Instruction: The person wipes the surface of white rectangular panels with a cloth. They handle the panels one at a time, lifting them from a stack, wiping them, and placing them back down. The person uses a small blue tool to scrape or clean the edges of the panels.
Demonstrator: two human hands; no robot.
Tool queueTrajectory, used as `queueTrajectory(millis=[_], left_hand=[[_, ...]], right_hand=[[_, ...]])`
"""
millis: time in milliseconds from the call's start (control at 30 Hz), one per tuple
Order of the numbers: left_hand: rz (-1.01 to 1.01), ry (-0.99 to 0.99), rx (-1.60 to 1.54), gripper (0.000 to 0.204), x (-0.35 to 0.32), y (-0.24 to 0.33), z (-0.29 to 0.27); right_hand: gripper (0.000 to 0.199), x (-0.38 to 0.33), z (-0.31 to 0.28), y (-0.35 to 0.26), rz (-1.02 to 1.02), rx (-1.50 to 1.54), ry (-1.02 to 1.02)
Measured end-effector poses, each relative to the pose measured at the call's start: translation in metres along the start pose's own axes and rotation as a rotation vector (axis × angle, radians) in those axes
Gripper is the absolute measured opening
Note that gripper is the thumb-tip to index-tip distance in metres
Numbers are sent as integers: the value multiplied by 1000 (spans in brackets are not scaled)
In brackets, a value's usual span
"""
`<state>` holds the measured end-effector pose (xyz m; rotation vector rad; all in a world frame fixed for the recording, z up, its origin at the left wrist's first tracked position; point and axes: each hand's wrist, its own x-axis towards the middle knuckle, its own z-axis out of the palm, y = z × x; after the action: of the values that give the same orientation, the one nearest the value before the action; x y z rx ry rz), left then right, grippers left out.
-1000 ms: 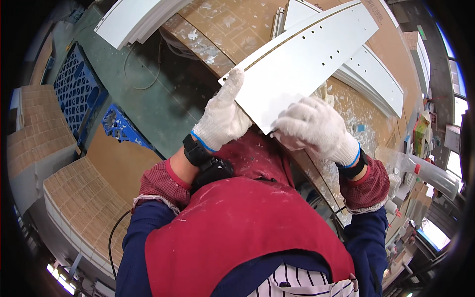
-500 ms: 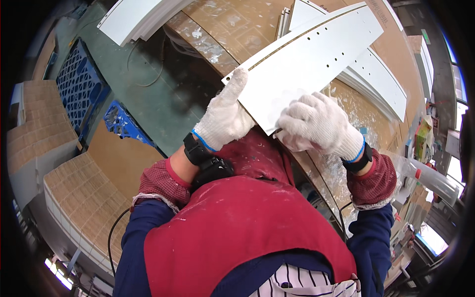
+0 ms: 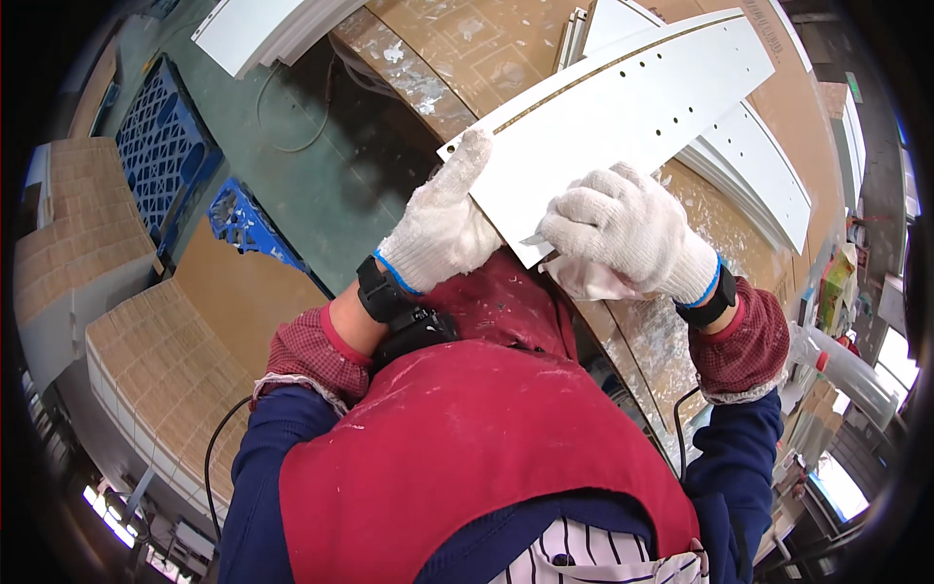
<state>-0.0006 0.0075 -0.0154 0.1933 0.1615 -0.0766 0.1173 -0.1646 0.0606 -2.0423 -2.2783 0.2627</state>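
Observation:
A long white panel (image 3: 603, 117) with drilled holes and a groove along its far edge slants across the workbench, its near corner over my lap. My left hand (image 3: 445, 214), in a white knit glove, grips the panel's near left end, thumb on top and fingers underneath. My gloved right hand (image 3: 618, 229) is closed above the near right edge. From its fingers pokes the tip of a small thin grey blade (image 3: 533, 239); the rest is hidden. Under that hand bunches a whitish, cloth-like wad (image 3: 589, 279), not clear enough to name.
More white panels (image 3: 749, 170) lie beneath and right of this one; another stack (image 3: 268, 34) sits at upper left. The brown workbench (image 3: 467, 44) is spotted with white. Blue plastic pallets (image 3: 161, 146) and stacked boards (image 3: 161, 370) stand at left. A cable (image 3: 206, 467) hangs by my left arm.
My right hand has lifted and turned slightly at the panel's near edge, and the grey tip now shows. My left hand keeps its hold. The whole view has shifted a little.

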Motion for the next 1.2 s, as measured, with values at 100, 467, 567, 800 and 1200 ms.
queueTrajectory(millis=[100,467,567,800,1200], left_hand=[[-14,11,-17,54,-1,2,5],[-41,77,-106,48,-4,6,4],[-20,79,-83,47,-2,4,3],[-135,23,-400,49,-4,6,-6],[-27,-53,-155,67,1,12,0]], right_hand=[[40,-1,-1,1,-39,72,-15],[32,0,4,0,-33,111,13],[32,0,1,2,-64,149,-30],[30,1,2,1,-60,158,19],[24,36,9,11,290,269,319]])
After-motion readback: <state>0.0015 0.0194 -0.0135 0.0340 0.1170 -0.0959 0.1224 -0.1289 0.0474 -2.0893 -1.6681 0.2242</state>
